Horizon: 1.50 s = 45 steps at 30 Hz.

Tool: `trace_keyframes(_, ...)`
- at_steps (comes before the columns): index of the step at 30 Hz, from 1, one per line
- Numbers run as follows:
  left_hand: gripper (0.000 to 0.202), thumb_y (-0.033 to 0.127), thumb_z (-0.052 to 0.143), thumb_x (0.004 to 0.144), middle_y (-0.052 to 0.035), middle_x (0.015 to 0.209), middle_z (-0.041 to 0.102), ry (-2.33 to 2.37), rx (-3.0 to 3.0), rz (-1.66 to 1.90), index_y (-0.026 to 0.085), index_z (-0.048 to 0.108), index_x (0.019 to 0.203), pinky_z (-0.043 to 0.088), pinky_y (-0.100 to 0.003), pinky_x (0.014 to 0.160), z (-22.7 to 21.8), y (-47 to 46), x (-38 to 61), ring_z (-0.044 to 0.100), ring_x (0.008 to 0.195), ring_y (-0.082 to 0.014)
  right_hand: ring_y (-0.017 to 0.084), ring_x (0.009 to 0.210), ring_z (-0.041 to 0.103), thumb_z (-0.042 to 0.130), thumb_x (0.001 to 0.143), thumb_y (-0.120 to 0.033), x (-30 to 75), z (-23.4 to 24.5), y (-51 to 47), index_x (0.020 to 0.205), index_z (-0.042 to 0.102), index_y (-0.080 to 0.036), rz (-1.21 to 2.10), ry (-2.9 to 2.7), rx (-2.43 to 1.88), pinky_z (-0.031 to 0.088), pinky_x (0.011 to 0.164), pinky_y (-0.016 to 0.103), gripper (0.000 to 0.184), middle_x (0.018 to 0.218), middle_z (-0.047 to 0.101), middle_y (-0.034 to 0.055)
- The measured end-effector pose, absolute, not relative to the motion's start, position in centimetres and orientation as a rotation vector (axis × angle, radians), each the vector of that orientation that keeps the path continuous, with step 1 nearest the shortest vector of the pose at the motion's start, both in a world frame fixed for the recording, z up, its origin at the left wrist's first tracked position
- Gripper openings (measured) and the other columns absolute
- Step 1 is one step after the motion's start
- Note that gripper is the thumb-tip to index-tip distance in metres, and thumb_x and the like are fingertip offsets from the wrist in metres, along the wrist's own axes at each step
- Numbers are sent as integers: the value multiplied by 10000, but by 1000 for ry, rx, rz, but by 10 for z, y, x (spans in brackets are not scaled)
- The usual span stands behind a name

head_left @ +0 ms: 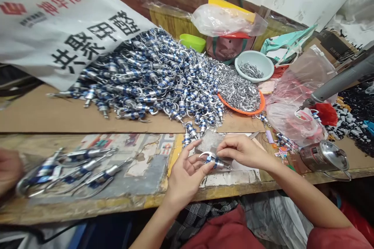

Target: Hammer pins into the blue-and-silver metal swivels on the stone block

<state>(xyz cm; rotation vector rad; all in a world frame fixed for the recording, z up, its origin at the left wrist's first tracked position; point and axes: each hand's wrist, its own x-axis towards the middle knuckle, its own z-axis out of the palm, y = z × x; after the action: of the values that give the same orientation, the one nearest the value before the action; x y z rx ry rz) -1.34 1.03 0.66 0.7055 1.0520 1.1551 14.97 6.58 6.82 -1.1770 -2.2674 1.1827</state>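
Observation:
My left hand [187, 175] holds a blue-and-silver metal piece [215, 162] between thumb and fingers. The piece has a cylindrical body, a curved silver hook and a ring at its right end. My right hand [241, 149] is closed in a pinch just above the piece; what its fingertips hold is hidden. Behind both hands stands a greyish, frosted block [210, 140]. Beyond it spreads a large heap of similar blue-and-silver pieces [152, 78], with a few lying close to the block. A white sheet [233, 177] lies under my hands.
Small metal links fill an orange-rimmed tray [242, 111]; more metal parts sit in a pale blue bowl [254, 57]. A lidded metal mug [324, 159] stands right. At left, another person's hand [10, 171] is beside several larger pieces [84, 169]. A grey pole [341, 76] slants in from the right.

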Motion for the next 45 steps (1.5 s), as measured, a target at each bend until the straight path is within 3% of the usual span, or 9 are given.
trace_keyframes(8, 728, 249, 735, 621, -5, 756, 642, 1058, 713, 1155, 159, 362, 1240, 543, -349, 745, 6, 10, -14, 641, 733, -158, 104, 682, 557, 573, 810, -129, 143, 64, 71, 797, 655, -153, 998, -2492, -1155, 401, 636, 195, 87, 731, 639, 0)
trace_keyframes(17, 734, 252, 738, 614, -11, 751, 653, 1069, 723, 1163, 162, 371, 1244, 540, -291, 691, 5, 10, -13, 638, 688, -143, 106, 668, 587, 561, 774, -61, 136, 52, 70, 732, 646, -140, 937, -2302, -1016, 432, 637, 191, 123, 711, 656, 13)
trace_keyframes(25, 726, 226, 741, 611, -4, 743, 650, 1049, 689, 1173, 152, 372, 1232, 538, -263, 696, 6, 10, -12, 625, 703, -126, 133, 718, 607, 521, 800, -73, 150, 49, 66, 927, 635, -123, 623, -2404, -895, 461, 663, 217, 178, 810, 679, 61)
trace_keyframes(30, 706, 230, 736, 622, -3, 750, 647, 1059, 717, 1170, 159, 380, 1227, 535, -249, 683, 3, 10, -13, 626, 689, -121, 135, 711, 593, 493, 807, -52, 154, 61, 63, 858, 653, -130, 625, -2592, -848, 452, 648, 218, 184, 779, 660, 58)
trace_keyframes(35, 710, 234, 732, 623, 3, 759, 641, 1043, 688, 1169, 162, 374, 1231, 538, -262, 688, 6, 8, -13, 622, 683, -119, 113, 650, 581, 558, 799, -111, 140, 60, 58, 765, 641, -151, 747, -2359, -1151, 422, 612, 200, 98, 703, 654, 13)
trace_keyframes(40, 674, 219, 732, 619, 18, 739, 631, 1056, 701, 1185, 165, 404, 1204, 514, -201, 664, 6, 9, -13, 596, 684, -95, 127, 678, 563, 464, 841, -154, 129, 49, 49, 975, 569, -163, 640, -2326, -1210, 415, 620, 225, 171, 805, 642, 31)
trace_keyframes(45, 670, 211, 731, 623, 25, 728, 622, 1066, 710, 1186, 160, 405, 1205, 501, -177, 642, 5, 10, -13, 577, 661, -78, 162, 752, 568, 378, 877, -151, 130, 51, 45, 1017, 516, -162, 487, -2577, -1200, 397, 669, 256, 198, 835, 636, 57)
